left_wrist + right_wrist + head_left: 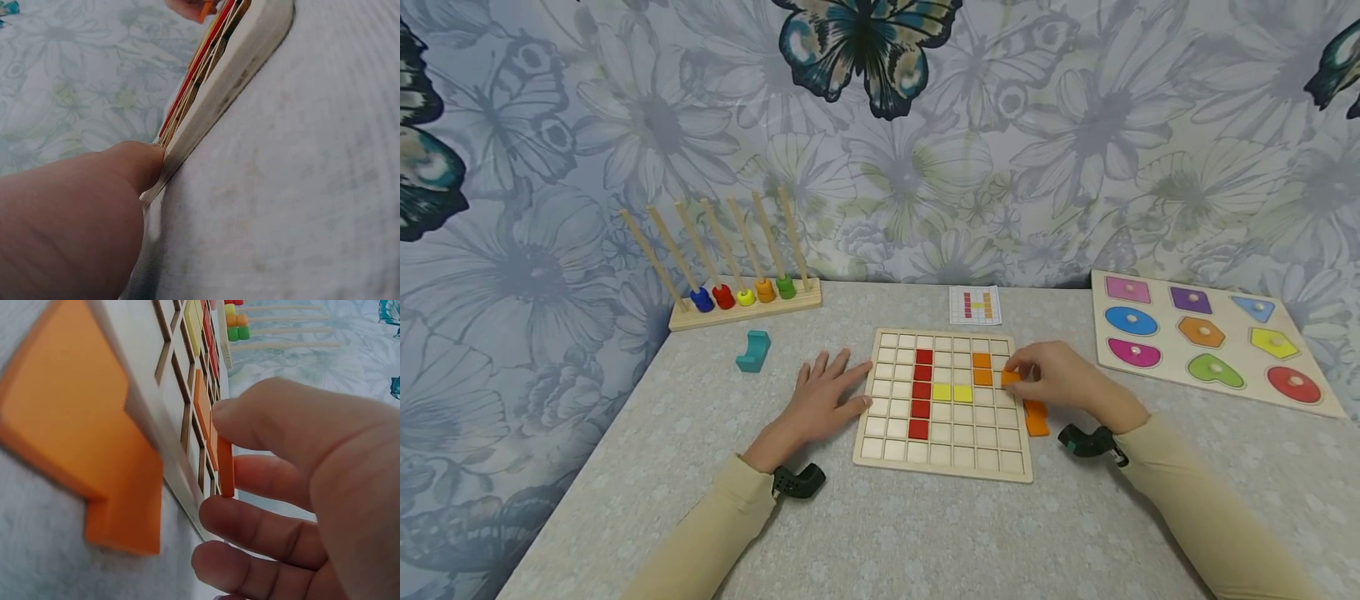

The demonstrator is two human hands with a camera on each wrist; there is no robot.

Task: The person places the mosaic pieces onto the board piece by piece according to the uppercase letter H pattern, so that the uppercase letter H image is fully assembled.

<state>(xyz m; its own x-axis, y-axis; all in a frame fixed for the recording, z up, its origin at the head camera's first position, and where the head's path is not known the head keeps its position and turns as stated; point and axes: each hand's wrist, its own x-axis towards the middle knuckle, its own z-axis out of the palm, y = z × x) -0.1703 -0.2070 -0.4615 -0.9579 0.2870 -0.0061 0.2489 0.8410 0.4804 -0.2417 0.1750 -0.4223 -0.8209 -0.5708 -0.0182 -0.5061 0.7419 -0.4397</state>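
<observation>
A square wooden grid board (895,454) lies on the table. Red square tiles (921,408) form a column in it, two yellow tiles (952,392) sit beside that column, and two orange tiles (982,369) are further right. My right hand (1060,379) pinches an orange tile (226,465) between thumb and fingers over the board's right edge. More orange tiles (69,406) lie on the table just right of the board. With fingers spread, my left hand (820,400) rests flat at the board's left edge, its thumb touching the rim in the left wrist view.
A small printed pattern card (975,306) lies behind the board. At the back left stands a peg stacker (745,312) with coloured beads, a teal block (753,351) in front of it. A shape puzzle board (1157,333) lies at the right.
</observation>
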